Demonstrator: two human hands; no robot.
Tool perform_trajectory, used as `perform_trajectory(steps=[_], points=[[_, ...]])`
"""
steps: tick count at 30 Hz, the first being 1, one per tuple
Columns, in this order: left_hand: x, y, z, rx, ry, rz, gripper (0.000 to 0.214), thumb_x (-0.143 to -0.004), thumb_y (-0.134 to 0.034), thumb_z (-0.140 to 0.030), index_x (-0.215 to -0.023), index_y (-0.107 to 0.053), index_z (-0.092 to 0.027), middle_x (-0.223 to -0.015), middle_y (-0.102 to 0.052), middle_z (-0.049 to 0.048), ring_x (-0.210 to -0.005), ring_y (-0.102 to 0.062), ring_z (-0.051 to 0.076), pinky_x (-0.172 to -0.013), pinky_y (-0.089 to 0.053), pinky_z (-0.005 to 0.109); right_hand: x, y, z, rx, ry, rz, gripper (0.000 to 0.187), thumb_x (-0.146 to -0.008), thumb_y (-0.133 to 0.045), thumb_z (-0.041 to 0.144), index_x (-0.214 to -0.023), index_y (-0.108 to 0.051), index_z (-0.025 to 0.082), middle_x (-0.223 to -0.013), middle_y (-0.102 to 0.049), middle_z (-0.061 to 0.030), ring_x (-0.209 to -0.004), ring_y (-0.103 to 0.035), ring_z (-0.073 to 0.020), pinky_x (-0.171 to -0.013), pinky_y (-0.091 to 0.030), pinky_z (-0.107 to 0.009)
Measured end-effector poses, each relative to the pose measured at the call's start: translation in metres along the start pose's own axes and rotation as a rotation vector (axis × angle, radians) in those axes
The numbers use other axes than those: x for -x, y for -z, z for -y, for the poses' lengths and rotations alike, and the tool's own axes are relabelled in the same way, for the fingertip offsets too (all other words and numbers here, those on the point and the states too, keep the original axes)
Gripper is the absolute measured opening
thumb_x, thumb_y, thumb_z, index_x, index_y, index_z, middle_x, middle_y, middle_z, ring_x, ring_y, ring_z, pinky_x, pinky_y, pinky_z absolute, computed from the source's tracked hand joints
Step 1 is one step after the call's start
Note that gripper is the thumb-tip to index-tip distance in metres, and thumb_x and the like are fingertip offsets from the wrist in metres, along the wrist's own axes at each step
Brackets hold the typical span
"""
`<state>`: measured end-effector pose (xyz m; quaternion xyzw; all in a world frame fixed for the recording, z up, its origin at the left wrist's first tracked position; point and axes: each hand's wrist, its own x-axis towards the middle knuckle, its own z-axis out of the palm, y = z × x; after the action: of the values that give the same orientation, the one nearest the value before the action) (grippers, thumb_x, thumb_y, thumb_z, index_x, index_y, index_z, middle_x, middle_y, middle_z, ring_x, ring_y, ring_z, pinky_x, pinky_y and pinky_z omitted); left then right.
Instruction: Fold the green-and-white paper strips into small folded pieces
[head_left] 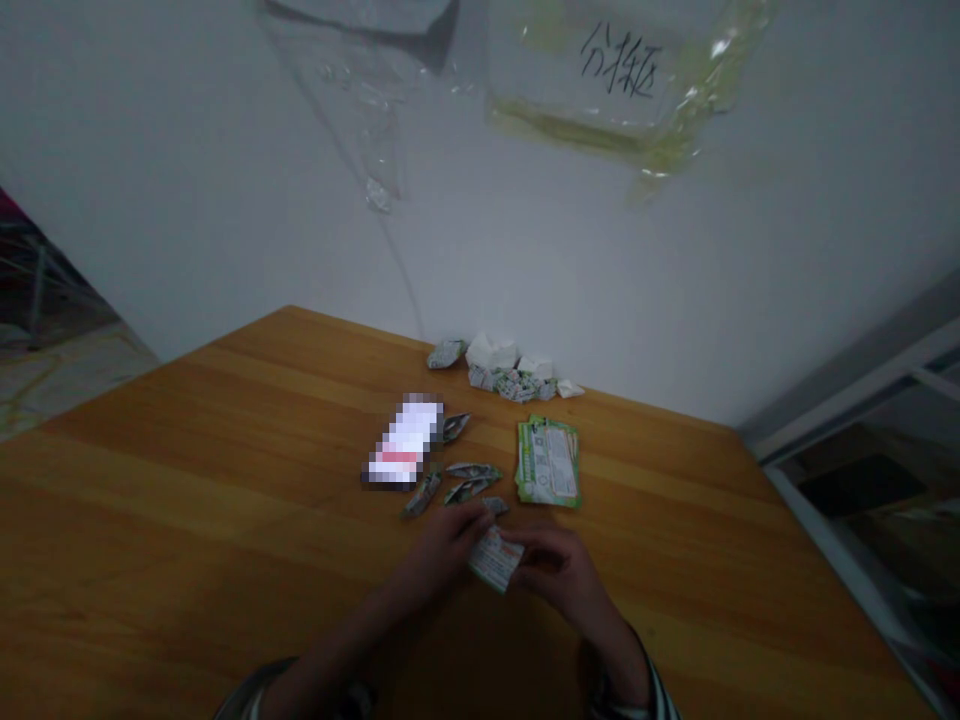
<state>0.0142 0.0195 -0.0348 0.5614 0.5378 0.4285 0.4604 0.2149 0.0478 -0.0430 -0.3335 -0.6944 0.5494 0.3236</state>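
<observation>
Between my two hands is a small piece of printed paper (496, 560), partly folded, white with fine text and a green edge. My left hand (448, 540) pinches its upper left side. On the right, my right hand (559, 568) grips the paper's other side between thumb and fingers. Just beyond lie several folded paper pieces (471, 488), printed in grey and green. A stack of green and white printed sheets (549, 462) rests to the right of them, past my right hand.
A lit phone (407, 440), its screen blurred out, lies left of the folded pieces. Along the wall sit crumpled and folded papers (514, 370). The wooden table (225, 440) meets a white wall bearing a taped handwritten sign (622, 65). A shelf frame (862, 430) stands at right.
</observation>
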Motion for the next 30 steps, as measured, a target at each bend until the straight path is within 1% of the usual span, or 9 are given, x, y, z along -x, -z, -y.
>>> perform_trajectory(steps=[4, 7, 10, 12, 15, 19, 22, 24, 30], points=[[0.003, -0.002, -0.005, -0.068, -0.007, 0.024, 0.030, -0.084, -0.051, -0.038, -0.064, -0.065, -0.022, -0.058, -0.056, -0.0005, -0.058, -0.050, 0.017, -0.055, -0.036, 0.024, -0.003, -0.003, 0.000, 0.030, 0.051, -0.071, 0.011, -0.075, -0.075, 0.032, -0.080, -0.079, 0.023, -0.078, -0.075, -0.0054, -0.070, -0.067, -0.0192, -0.063, -0.052, -0.028], [0.005, -0.004, -0.008, -0.071, -0.013, 0.024, 0.030, -0.086, -0.050, -0.039, -0.067, -0.065, -0.022, -0.064, -0.061, 0.0001, -0.063, -0.054, 0.017, -0.060, -0.040, 0.024, -0.004, -0.007, -0.001, 0.051, 0.036, -0.169, 0.018, -0.076, -0.073, 0.035, -0.067, -0.075, 0.019, -0.065, -0.072, -0.0038, -0.060, -0.065, -0.0170, -0.057, -0.050, -0.025], [0.006, -0.006, -0.008, -0.011, -0.035, 0.001, 0.025, -0.087, -0.050, -0.040, -0.089, -0.067, -0.023, -0.084, -0.069, 0.0022, -0.078, -0.061, 0.019, -0.070, -0.045, 0.026, -0.005, -0.013, -0.002, 0.001, -0.035, -0.259, 0.026, -0.073, -0.075, 0.039, -0.061, -0.070, 0.016, -0.056, -0.067, -0.0014, -0.050, -0.060, -0.0138, -0.050, -0.048, -0.023], [0.007, -0.006, -0.007, -0.014, -0.050, 0.011, 0.026, -0.083, -0.058, -0.040, -0.101, -0.066, -0.023, -0.095, -0.071, 0.0036, -0.088, -0.063, 0.021, -0.078, -0.047, 0.028, -0.005, -0.016, -0.002, -0.062, -0.075, -0.300, 0.032, -0.072, -0.075, 0.043, -0.058, -0.066, 0.015, -0.051, -0.063, 0.0004, -0.045, -0.056, -0.0117, -0.045, -0.045, -0.021], [0.008, -0.006, -0.007, -0.050, -0.067, 0.025, 0.036, -0.076, -0.069, -0.039, -0.108, -0.065, -0.024, -0.106, -0.070, 0.0047, -0.098, -0.063, 0.024, -0.085, -0.047, 0.031, -0.005, -0.020, -0.003, -0.123, -0.107, -0.342, 0.036, -0.071, -0.075, 0.046, -0.059, -0.063, 0.015, -0.049, -0.060, 0.0016, -0.042, -0.053, -0.0100, -0.041, -0.042, -0.019], [0.007, -0.007, -0.005, -0.032, -0.085, -0.021, 0.045, -0.079, -0.066, -0.038, -0.122, -0.059, -0.024, -0.118, -0.067, 0.0064, -0.108, -0.060, 0.025, -0.091, -0.047, 0.033, -0.005, -0.023, -0.007, -0.158, -0.116, -0.361, 0.032, -0.072, -0.075, 0.043, -0.062, -0.062, 0.015, -0.053, -0.061, 0.0018, -0.046, -0.055, -0.0107, -0.043, -0.043, -0.019], [0.006, -0.009, -0.001, -0.018, -0.096, -0.057, 0.048, -0.079, -0.066, -0.036, -0.124, -0.058, -0.022, -0.123, -0.064, 0.0084, -0.114, -0.057, 0.026, -0.096, -0.045, 0.036, -0.005, -0.023, -0.010, -0.231, -0.123, -0.376, 0.027, -0.072, -0.075, 0.039, -0.071, -0.062, 0.016, -0.057, -0.064, 0.0016, -0.048, -0.056, -0.0113, -0.044, -0.043, -0.019], [0.005, -0.010, 0.000, -0.020, -0.079, -0.068, 0.045, -0.079, -0.065, -0.034, -0.121, -0.059, -0.020, -0.121, -0.065, 0.0091, -0.112, -0.058, 0.027, -0.095, -0.045, 0.036, -0.006, -0.024, -0.011, -0.270, -0.128, -0.377, 0.025, -0.073, -0.074, 0.038, -0.076, -0.062, 0.017, -0.058, -0.064, 0.0024, -0.048, -0.056, -0.0112, -0.043, -0.043, -0.019], [0.005, -0.010, -0.003, -0.053, -0.039, -0.086, 0.037, -0.081, -0.062, -0.033, -0.115, -0.062, -0.018, -0.097, -0.071, 0.0072, -0.090, -0.064, 0.024, -0.081, -0.050, 0.034, -0.006, -0.026, -0.011, -0.266, -0.155, -0.382, 0.024, -0.072, -0.074, 0.039, -0.078, -0.068, 0.017, -0.059, -0.066, 0.0011, -0.047, -0.057, -0.0120, -0.040, -0.044, -0.019]])
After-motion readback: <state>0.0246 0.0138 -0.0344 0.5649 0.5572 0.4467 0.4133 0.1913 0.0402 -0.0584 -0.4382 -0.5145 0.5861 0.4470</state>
